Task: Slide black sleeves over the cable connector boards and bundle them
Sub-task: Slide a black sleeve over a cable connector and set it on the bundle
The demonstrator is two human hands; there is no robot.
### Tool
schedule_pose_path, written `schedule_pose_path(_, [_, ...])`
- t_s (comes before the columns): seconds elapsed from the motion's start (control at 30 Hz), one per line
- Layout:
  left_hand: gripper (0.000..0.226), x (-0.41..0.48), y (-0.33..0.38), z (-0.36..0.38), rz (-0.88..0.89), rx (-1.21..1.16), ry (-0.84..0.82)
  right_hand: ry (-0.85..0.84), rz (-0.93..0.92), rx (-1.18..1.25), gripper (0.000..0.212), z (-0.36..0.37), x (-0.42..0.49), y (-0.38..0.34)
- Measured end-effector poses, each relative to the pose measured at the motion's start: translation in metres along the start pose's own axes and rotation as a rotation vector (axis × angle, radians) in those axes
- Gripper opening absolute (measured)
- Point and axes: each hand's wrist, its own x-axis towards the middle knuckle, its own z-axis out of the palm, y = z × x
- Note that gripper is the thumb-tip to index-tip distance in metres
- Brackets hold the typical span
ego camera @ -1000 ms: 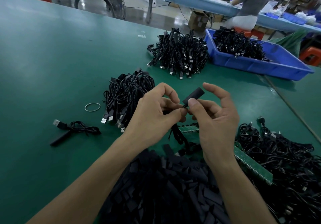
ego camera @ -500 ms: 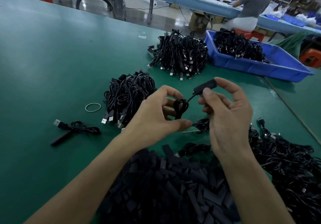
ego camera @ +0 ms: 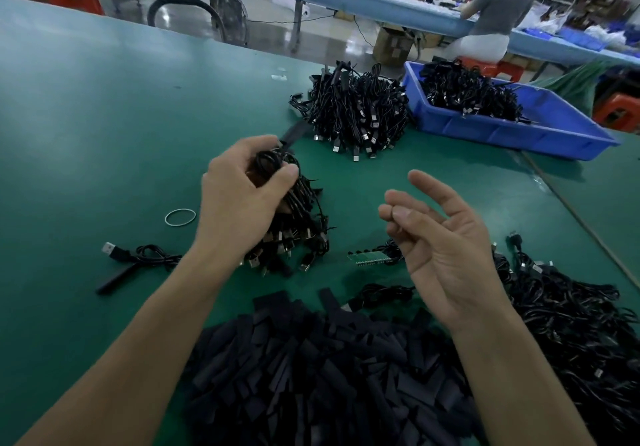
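1. Heap of black sleeves (ego camera: 311, 376): near edge of the desk (ego camera: 104, 127), between the two forearms. Loose, flat, unsorted.
2. Loose cables (ego camera: 571, 324): near right, tangled, apparently not yet sleeved.
3. Right hand (ego camera: 446, 258): empty, palm up, fingers (ego camera: 433, 187) loosely spread and slightly curled. It is the nearer hand to both the sleeve heap and the loose cables, so the next pick-up likely falls to it.
4. Connector board strip (ego camera: 372, 258): green, flat on the desk, just left of the right hand.
5. Lone cable (ego camera: 152, 255): near left, apart from the piles, its sleeved end lying toward the near side.
6. Rubber band (ego camera: 180, 217): flat, left of the left hand.
7. Left hand (ego camera: 239, 203): fingers (ego camera: 284, 172) curled round a coiled cable (ego camera: 272, 165). Its sleeved end (ego camera: 294, 135) juts up and away from the fist, long axis pointing far-right.
8. Finished pile (ego camera: 304, 231): directly beneath and right of the left hand; a short drop would probably add the coil.
9. Far pile (ego camera: 360, 113): middle distance.
10. Blue bin (ego camera: 512, 134): far right, holds more cables.
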Motion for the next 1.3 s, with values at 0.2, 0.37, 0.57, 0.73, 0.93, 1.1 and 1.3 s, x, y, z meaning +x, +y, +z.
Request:
schedule_pose_path(0.2, [0.046,0.024,0.000,-0.001,0.070,0.363,0.084,0.045,0.012,-0.143,0.046,-0.010,0.009,0.012])
schedule_pose_path(0.37, [0.031,0.036,-0.001,0.010,0.078,0.674,0.080,0.067,0.009,-0.622,0.012,-0.030,0.020,0.028])
schedule_pose_path(0.57, [0.019,0.030,0.005,0.017,0.313,0.723,0.148,-0.407,-0.074,-1.534,0.047,-0.048,0.029,0.029])
schedule_pose_path(0.73, [0.012,-0.003,0.015,0.031,0.607,0.501,-0.117,-0.459,-0.232,-1.686,0.018,-0.046,0.039,0.035])
schedule_pose_path(0.93, [0.024,-0.043,-0.001,0.064,0.224,0.416,-0.621,-0.319,-0.166,-1.279,0.034,-0.050,0.043,0.028])
schedule_pose_path(1.1, [0.017,-0.048,-0.013,0.072,0.056,0.234,-0.516,-0.317,-0.034,-0.970,0.018,-0.060,0.041,0.027])
schedule_pose_path(1.3, [0.017,-0.047,-0.021,0.069,-0.083,0.004,-0.562,-0.352,0.041,-0.816,0.022,-0.066,0.045,0.021])
